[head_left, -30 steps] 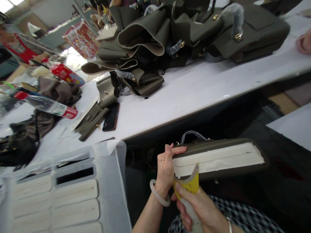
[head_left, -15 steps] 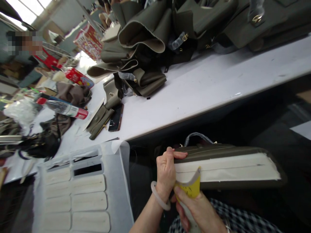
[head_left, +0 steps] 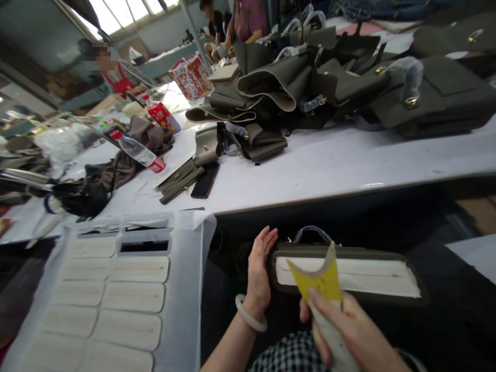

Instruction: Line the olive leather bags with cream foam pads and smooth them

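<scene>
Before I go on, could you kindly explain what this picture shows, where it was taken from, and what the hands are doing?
There is no machine here: a person works with two bare hands, and the camera sits on that person's head, looking forward and down. The left hand rests flat against the end of an olive bag held below the table edge, its pale underside facing up. The right hand has its grip on a pale handle with a yellow curved blade, a scraper, lying over the bag. On the white table lie a heap of olive bags, a dark phone and a water bottle. Nearer left, a sheet of pale oval pieces. Other people stand far behind.
</scene>
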Tool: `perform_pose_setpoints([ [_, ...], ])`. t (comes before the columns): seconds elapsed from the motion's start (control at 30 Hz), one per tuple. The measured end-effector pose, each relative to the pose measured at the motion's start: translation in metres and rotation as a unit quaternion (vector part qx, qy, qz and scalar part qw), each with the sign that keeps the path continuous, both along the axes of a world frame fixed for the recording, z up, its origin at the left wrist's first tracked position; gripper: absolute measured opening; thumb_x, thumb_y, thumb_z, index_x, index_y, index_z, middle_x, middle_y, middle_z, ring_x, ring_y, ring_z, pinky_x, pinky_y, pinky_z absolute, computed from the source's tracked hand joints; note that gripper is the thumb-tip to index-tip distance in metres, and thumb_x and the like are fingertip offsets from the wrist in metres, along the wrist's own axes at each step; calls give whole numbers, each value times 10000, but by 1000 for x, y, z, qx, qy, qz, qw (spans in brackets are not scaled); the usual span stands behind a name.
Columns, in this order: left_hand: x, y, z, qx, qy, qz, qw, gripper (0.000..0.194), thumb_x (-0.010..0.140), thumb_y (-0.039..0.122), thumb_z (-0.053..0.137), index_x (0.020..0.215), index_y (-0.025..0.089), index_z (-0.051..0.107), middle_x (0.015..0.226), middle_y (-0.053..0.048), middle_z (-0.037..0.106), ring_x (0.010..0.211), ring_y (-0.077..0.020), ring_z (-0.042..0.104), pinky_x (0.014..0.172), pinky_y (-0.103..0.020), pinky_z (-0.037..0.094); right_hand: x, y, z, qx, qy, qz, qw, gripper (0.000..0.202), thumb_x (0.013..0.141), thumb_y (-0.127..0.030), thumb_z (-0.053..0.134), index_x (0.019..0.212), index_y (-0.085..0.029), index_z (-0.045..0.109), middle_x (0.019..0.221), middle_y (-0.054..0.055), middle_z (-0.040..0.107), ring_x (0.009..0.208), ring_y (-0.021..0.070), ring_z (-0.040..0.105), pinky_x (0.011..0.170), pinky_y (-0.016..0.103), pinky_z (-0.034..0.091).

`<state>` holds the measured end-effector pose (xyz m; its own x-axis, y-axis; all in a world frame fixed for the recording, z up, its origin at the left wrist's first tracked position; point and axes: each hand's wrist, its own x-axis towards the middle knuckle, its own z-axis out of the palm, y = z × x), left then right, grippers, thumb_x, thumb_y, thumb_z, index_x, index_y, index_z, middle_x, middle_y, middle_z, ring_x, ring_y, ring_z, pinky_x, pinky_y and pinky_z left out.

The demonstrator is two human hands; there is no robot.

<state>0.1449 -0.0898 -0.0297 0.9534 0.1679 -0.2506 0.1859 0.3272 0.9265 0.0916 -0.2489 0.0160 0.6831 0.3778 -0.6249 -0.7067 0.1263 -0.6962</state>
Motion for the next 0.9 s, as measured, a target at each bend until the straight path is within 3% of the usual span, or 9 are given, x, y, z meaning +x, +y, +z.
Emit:
perform_pose_setpoints([
  [0.13, -41, 8, -7, -40, 37, -15, 998, 447, 993, 398, 450, 1393, 221, 541, 1470, -67, 490, 1388, -220, 414, 1192, -369, 281, 75, -56, 30, -114, -101, -70, 986, 590, 753, -702, 641, 1044, -189, 621, 532, -26, 507, 447, 110, 416, 441, 230, 349],
  [0.23, -56, 8, -10, -11, 44, -44, 998, 454, 959, 315, 518, 1411, 270, 530, 1487, -26, 474, 1408, -227, 384, 1205, -359, 267, 153, -86, 29, -257, -203, -58, 943, 546, 818, -594, 631, 1180, -186, 596, 642, -23, 491, 503, 116, 418, 447, 238, 320],
  [0.27, -58, 6, -11, -2, 45, -47, 998, 471, 952, 295, 526, 1423, 283, 516, 1494, -14, 465, 1414, -225, 376, 1210, -355, 259, 178, -93, 24, -320, -254, -40, 912, 511, 881, -545, 583, 1227, -171, 586, 721, 3, 533, 534, 116, 433, 490, 255, 347],
  [0.33, -59, 4, -14, 7, 42, -44, 998, 492, 951, 281, 520, 1442, 301, 489, 1511, 3, 443, 1432, -219, 346, 1220, -343, 237, 225, -103, 10, -479, -343, -2, 808, 495, 926, -442, 583, 1272, -87, 580, 1007, 122, 603, 749, 154, 537, 735, 314, 437],
  [0.4, -60, 3, -17, 1, 32, -46, 998, 508, 953, 276, 507, 1458, 310, 466, 1533, 10, 409, 1452, -218, 308, 1230, -343, 212, 260, -108, -4, -571, -386, 41, 723, 583, 939, -455, 575, 1336, -31, 535, 1223, 229, 533, 998, 232, 550, 917, 370, 391],
  [0.43, -61, 2, -18, -9, 27, -52, 998, 522, 949, 272, 508, 1466, 316, 453, 1545, 13, 391, 1460, -220, 291, 1233, -348, 203, 273, -109, -11, -597, -393, 57, 697, 642, 937, -487, 568, 1375, -23, 500, 1286, 261, 490, 1076, 271, 534, 946, 393, 373],
  [0.53, -64, 2, -20, -47, 20, -59, 997, 566, 921, 260, 528, 1477, 322, 435, 1557, 13, 367, 1468, -234, 272, 1236, -371, 193, 294, -108, -28, -628, -405, 93, 658, 703, 941, -534, 537, 1441, -49, 438, 1355, 283, 451, 1134, 336, 523, 911, 432, 376],
  [0.7, -64, -2, -15, -81, 41, -28, 996, 600, 865, 240, 564, 1458, 275, 475, 1507, -21, 446, 1439, -264, 332, 1222, -389, 232, 291, -103, -48, -657, -487, 89, 569, 543, 968, -424, 543, 1360, -48, 524, 1291, 255, 546, 1189, 357, 451, 912, 488, 302],
  [0.9, -56, -13, -12, -88, 54, 14, 995, 607, 827, 157, 502, 1428, 238, 520, 1454, -38, 511, 1396, -269, 400, 1195, -403, 282, 283, -100, -57, -655, -537, 70, 526, 476, 1010, -351, 465, 1298, 22, 529, 1282, 273, 553, 1227, 337, 442, 935, 477, 256],
])
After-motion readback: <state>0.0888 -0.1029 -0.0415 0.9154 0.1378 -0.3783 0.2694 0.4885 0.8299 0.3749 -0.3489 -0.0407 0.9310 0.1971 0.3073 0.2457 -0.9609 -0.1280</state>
